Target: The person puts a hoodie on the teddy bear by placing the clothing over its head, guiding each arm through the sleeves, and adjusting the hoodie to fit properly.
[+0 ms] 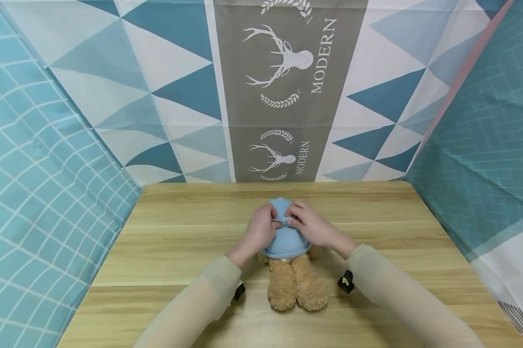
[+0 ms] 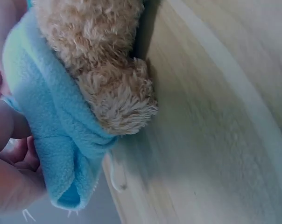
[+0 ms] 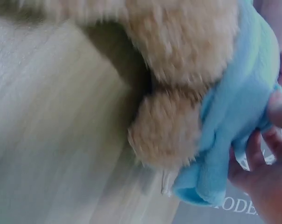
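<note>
Plush toy [image 1: 298, 285]: lies on the wooden table [image 1: 178, 261] near its middle, its 2 brown legs pointing to 6 o'clock; its head end, toward 12 o'clock, is covered, so I cannot see its face.
Blue garment [image 1: 285, 241]: covers the toy's upper part, hem just above the legs; brown fur pokes out below the hem at about 8 and 4 o'clock.
Blue sleeves: each wrist view shows 1, with a gaping end and no paw visible in it.
Left hand [image 1: 261, 227]: at 9 o'clock of the gathered cloth, fingers bent in toward the thumb, pinching the fabric.
Right hand [image 1: 312, 225]: at 3 o'clock, thumb and fingers nearly together, pinching the same area.
Step in hand: apparently adjusting the garment on the toy with 2 matching grips; whether it is going on or coming off, I cannot tell.
Next move: seems to call for even tension at 9 and 3 o'clock, so the soft cloth shifts without twisting or dragging the toy along.
</note>
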Tool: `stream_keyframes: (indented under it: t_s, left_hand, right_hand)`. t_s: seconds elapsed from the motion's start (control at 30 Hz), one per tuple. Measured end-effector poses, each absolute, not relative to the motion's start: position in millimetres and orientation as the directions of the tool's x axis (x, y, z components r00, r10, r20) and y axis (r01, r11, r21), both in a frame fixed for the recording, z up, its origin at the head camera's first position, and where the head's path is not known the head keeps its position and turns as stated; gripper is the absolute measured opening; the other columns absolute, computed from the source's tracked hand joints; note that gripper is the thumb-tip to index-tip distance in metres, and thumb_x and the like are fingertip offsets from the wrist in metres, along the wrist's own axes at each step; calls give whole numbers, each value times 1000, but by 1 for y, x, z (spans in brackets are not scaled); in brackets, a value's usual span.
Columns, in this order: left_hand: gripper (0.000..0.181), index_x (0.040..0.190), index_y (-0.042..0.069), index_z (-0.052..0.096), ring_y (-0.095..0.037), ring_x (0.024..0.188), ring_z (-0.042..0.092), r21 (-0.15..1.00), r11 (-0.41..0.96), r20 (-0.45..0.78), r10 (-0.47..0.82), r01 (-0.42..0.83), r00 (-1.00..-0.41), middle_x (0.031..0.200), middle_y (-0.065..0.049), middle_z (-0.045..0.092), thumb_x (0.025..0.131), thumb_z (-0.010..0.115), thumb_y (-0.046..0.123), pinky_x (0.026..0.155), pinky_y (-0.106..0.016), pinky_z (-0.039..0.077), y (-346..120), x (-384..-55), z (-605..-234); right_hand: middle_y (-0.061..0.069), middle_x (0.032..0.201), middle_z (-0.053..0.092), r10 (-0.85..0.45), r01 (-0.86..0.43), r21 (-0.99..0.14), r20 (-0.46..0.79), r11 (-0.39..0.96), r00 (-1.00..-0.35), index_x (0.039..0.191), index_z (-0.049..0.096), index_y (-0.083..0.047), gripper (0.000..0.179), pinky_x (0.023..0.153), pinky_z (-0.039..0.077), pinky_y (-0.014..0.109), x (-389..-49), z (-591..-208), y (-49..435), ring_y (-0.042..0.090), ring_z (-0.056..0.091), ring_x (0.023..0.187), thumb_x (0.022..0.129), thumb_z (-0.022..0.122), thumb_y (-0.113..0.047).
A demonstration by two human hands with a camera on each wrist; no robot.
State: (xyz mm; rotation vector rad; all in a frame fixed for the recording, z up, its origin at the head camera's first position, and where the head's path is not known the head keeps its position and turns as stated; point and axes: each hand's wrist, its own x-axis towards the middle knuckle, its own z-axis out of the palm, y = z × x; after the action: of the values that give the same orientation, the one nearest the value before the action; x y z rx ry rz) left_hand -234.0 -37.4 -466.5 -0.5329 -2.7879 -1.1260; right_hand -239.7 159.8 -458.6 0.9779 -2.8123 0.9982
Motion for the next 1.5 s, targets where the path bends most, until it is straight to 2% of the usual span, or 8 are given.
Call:
stream_keyframes:
  t_s: [0.13, 0.5, 0.67, 0.8, 0.9, 1.07, 1.3, 1.5]
  left_hand:
    - [36, 117, 2, 59, -33, 102, 64, 659, 653, 256, 272, 374, -927, 113, -19, 61, 91, 84, 2, 88, -47, 57, -36, -239, -470]
    - [14, 88, 6, 70, -27, 92, 60, 467, 713, 431, 333, 523, -839, 95, -7, 66, 92, 83, 6, 84, -40, 54, -24, -224, -463]
    - [20, 83, 10, 66, -21, 79, 56, 569, 662, 373, 321, 487, -871, 80, -1, 64, 95, 81, 16, 75, -35, 49, -18, -208, -460]
    - [20, 85, 10, 66, -20, 79, 57, 640, 606, 342, 325, 472, -882, 80, -1, 61, 96, 81, 17, 74, -35, 50, -16, -202, -462]
    - [16, 91, 7, 65, -23, 84, 61, 626, 622, 352, 313, 470, -882, 85, -4, 64, 96, 80, 12, 77, -37, 53, -19, -205, -466]
    - [24, 117, 2, 61, -31, 95, 66, 581, 690, 307, 304, 431, -902, 97, -13, 67, 99, 77, 8, 83, -43, 57, -24, -213, -470]
    - [41, 133, -1, 56, -35, 102, 67, 597, 710, 261, 269, 374, -927, 106, -19, 69, 99, 77, 7, 85, -45, 58, -25, -225, -471]
    - [17, 113, 1, 66, -27, 96, 64, 525, 720, 328, 321, 454, -888, 103, -12, 64, 99, 76, 2, 83, -39, 57, -30, -223, -473]
  right_hand:
    - [0, 104, 61, -578, -545, -611, 169, 575, -799, 106, 64, -12, 5, 84, 45, 43, -236, -458, 167, 21, 55, 94, 109, 60, -13]
    - [-1, 75, 36, -422, -457, -530, 195, 714, -885, 88, 44, -14, 34, 70, 37, 33, -237, -474, 162, 17, 42, 71, 102, 74, -23]
    - [0, 71, 38, -374, -446, -464, 242, 766, -895, 88, 44, -12, 31, 66, 39, 33, -234, -482, 161, 19, 44, 67, 99, 68, 5]
    - [6, 72, 55, -314, -402, -468, 257, 787, -914, 107, 56, -7, 28, 63, 49, 38, -232, -482, 159, 23, 58, 66, 90, 61, 14]
    - [15, 88, 71, -308, -401, -487, 261, 776, -915, 124, 61, -7, 34, 72, 59, 46, -231, -480, 157, 32, 72, 81, 95, 67, 10]
    - [11, 113, 72, -375, -461, -526, 267, 715, -888, 113, 69, -11, 16, 85, 58, 46, -231, -476, 161, 29, 70, 100, 101, 72, -1]
    - [-2, 100, 57, -516, -520, -628, 212, 579, -830, 96, 66, -18, 13, 75, 45, 37, -230, -463, 166, 17, 52, 86, 108, 66, -23]
    - [-6, 73, 44, -535, -522, -628, 193, 577, -823, 82, 48, -20, 33, 74, 40, 36, -234, -466, 161, 17, 47, 79, 106, 69, -29]
